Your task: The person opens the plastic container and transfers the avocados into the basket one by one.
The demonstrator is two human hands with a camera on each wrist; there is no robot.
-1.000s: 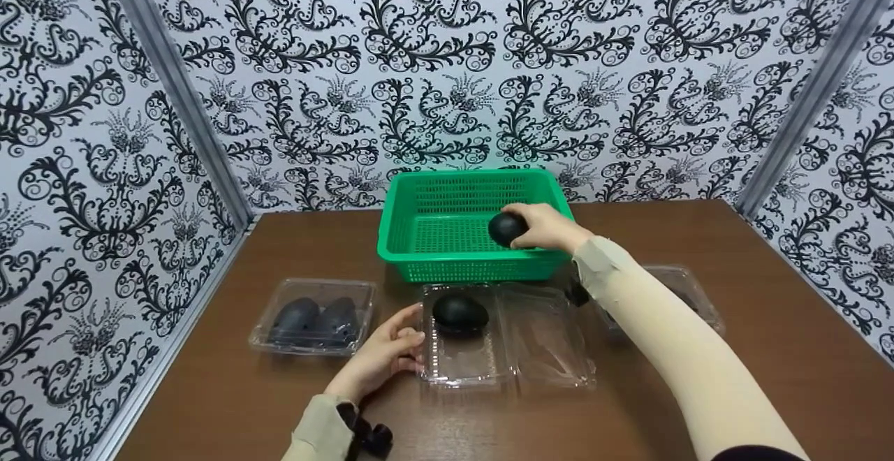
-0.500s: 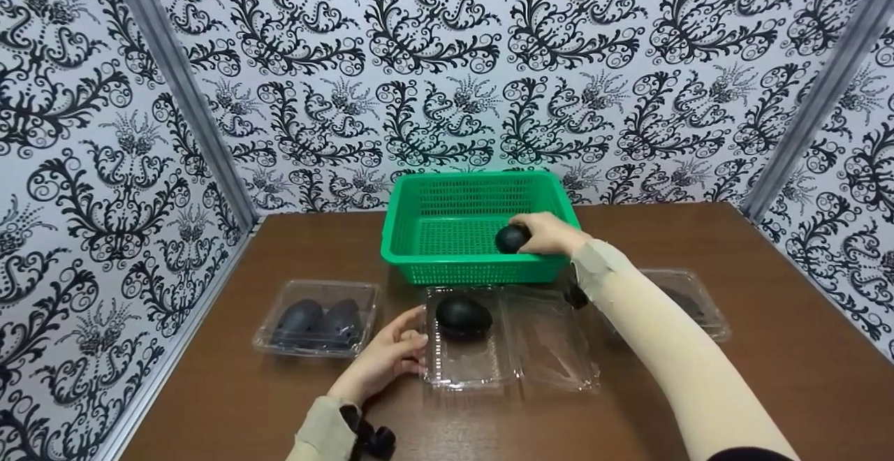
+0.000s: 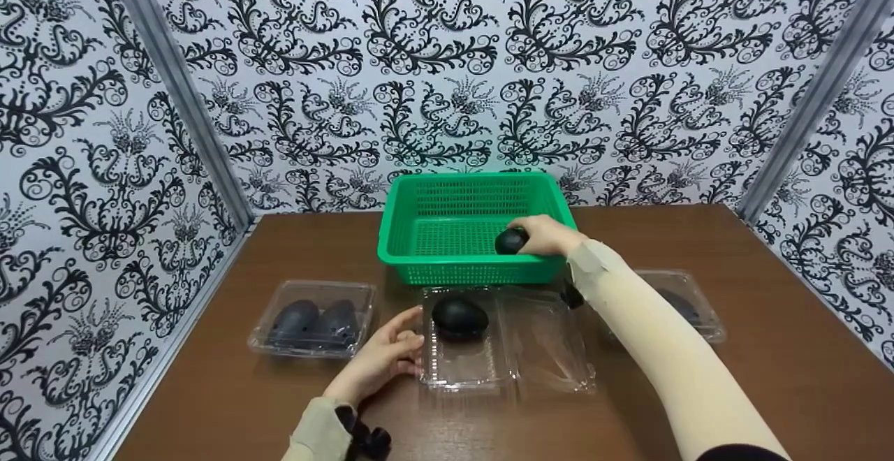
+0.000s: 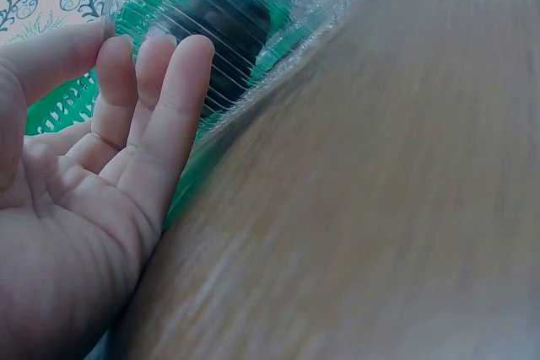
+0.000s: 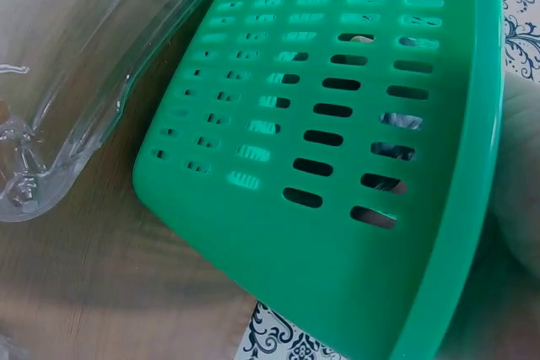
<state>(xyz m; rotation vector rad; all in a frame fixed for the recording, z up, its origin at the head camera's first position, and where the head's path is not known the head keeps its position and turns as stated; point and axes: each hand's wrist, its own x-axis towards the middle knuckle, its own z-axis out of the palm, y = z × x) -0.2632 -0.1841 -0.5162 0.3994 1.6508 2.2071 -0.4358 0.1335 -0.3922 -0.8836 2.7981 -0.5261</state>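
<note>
My right hand (image 3: 548, 235) grips a black avocado (image 3: 511, 241) low inside the green basket (image 3: 475, 260), just behind its front wall. In the right wrist view, the basket wall (image 5: 228, 200) hides the avocado and most of the hand. Before the basket lies an open clear plastic clamshell (image 3: 464, 370), its lid (image 3: 552, 349) folded out to the right. Another black avocado (image 3: 459, 318) sits in the back part of its left half. My left hand (image 3: 380, 360) rests its fingertips against the clamshell's left side. In the left wrist view, these fingers (image 4: 194, 73) are fairly straight.
A closed clear clamshell (image 3: 311, 346) with two dark avocados stands at the left. Another clamshell (image 3: 698, 300) with dark fruit is partly behind the right forearm. Everything stands on a brown table (image 3: 244, 412) enclosed by patterned walls (image 3: 447, 63).
My right hand has lowered slightly with the avocado, deeper into the basket. The left hand stays against the clamshell; the view has shifted a little.
</note>
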